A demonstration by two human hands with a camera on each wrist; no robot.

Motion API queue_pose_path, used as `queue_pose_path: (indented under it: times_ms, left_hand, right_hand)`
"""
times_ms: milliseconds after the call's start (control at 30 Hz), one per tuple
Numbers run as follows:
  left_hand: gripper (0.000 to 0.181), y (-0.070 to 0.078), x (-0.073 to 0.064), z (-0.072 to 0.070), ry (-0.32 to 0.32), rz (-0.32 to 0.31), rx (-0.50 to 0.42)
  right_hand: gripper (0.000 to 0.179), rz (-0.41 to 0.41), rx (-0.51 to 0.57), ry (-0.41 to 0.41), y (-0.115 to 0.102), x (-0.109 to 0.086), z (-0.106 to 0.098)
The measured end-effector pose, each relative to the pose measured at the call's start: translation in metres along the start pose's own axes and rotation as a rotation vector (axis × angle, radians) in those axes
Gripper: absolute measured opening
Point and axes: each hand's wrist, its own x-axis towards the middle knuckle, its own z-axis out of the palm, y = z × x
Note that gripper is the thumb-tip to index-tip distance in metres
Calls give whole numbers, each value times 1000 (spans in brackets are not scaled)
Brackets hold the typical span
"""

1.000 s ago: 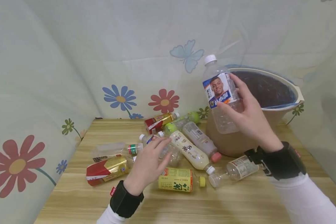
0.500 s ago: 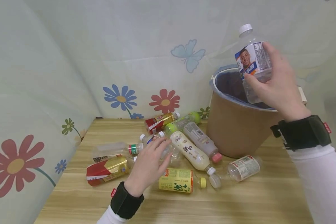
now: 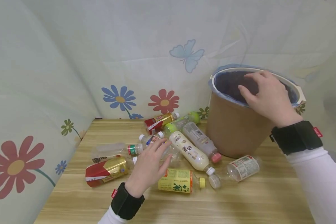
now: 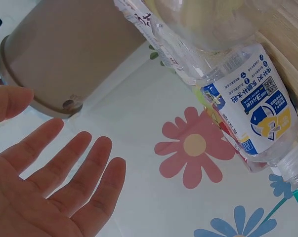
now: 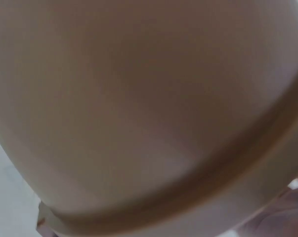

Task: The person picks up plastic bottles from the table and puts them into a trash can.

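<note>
the right hand (image 3: 268, 98) hangs over the open-topped brown trash bin (image 3: 235, 130), thumb and fingers parted. the left hand (image 3: 148, 168), fingers loosely extended, is near a clear blue-and-white-labelled bottle (image 4: 255, 106), lying among other plastic bottles (image 3: 189, 151) on the wooden table (image 3: 184, 208).

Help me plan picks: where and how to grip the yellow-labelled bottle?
Probably the middle of the yellow-labelled bottle, from above and the near side: it lies on its side, other bottles lie beyond it, and the left hand hides its left end.
</note>
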Motion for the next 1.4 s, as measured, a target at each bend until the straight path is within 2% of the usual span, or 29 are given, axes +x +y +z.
queue_pose_path:
  times_ms: [133,267,500,700,1033,1133,1233,1300,1400]
  left_hand:
    - [40,1,0,2,-15,-12,-9]
    - [39,2,1,3,-37,-23,-20]
    - [38,2,-1,5,-50,-37,-24]
    - [38,0,-3,6,-60,-37,-24]
    - [38,-2,-7,8,-62,-36,-22]
    - [39,-3,-9,8,-61,-31,-21]
    - [39,-4,-11,7,-74,-19,-26]
    - [39,-5,-13,6,-85,-4,-23]
    - [39,-7,-13,7,-100,39,-22]
  right_hand:
    - [42,-44,-52,-99,-6,-10,11]
    - [34,-88,-75,-126,-11,-17,21]
    - [17,-147,-86,-65,-17,-20,32]
    - [15,-175,-87,-22,-21,-18,38]
    - [16,-193,-75,2,-31,-16,44]
    - [21,-199,-30,36,-32,-18,45]
    - [27,-218,64,109,-34,-26,45]
    - [29,-257,129,182,-36,-34,45]
    - [27,-340,225,341,-41,-49,50]
